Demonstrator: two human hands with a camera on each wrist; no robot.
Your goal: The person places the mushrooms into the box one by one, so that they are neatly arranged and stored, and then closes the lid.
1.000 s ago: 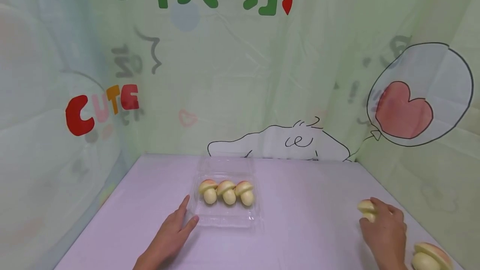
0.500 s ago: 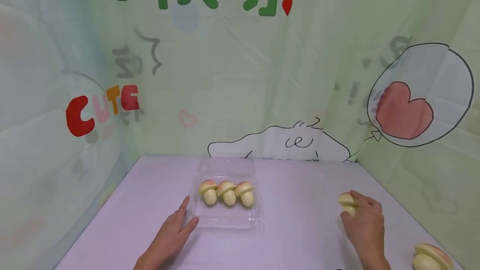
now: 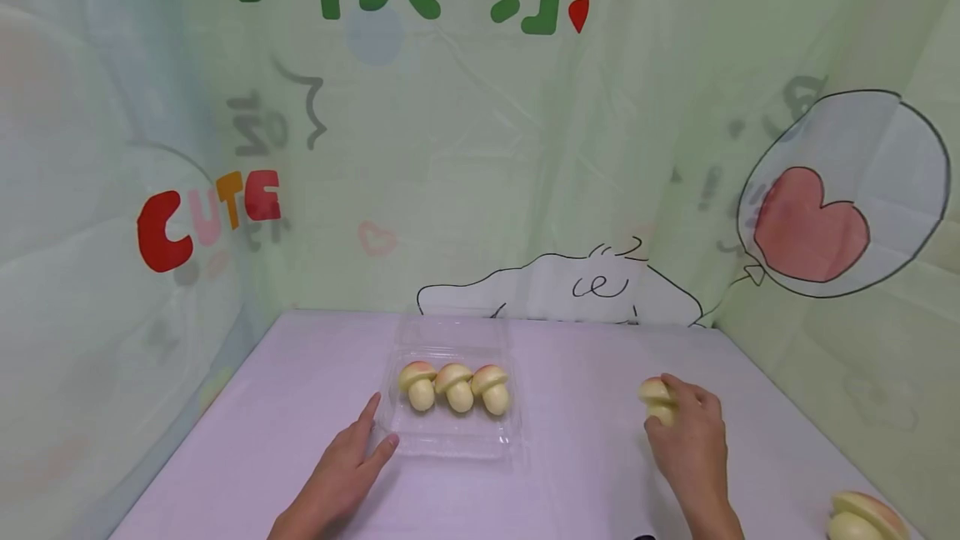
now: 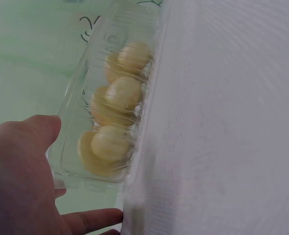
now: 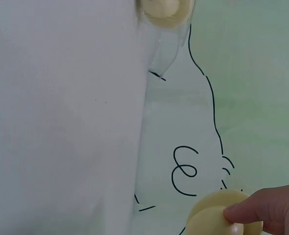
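A clear plastic clamshell box (image 3: 450, 444) lies with its lid folded back on the table. Inside it stand three cream toy mushrooms (image 3: 458, 394) with pinkish caps, side by side in a row. My left hand (image 3: 337, 461) rests at the box's left front corner, fingers extended; in the left wrist view the thumb (image 4: 49, 129) is against its edge. To the right of the box, my right hand (image 3: 690, 440) pinches another toy mushroom (image 3: 656, 394) above the table. In the right wrist view the thumb presses on that toy mushroom (image 5: 212, 220); its underside is hidden.
One more toy mushroom (image 3: 862, 515) lies at the table's right front edge, partly cut off by the frame. The white table (image 3: 585, 473) is walled by printed curtains (image 3: 480, 148) at the back and sides. A small dark object (image 3: 644, 537) shows at the bottom edge.
My right hand has carried its toy mushroom leftward from the table's right side towards the box. The left hand and the box have stayed in place.
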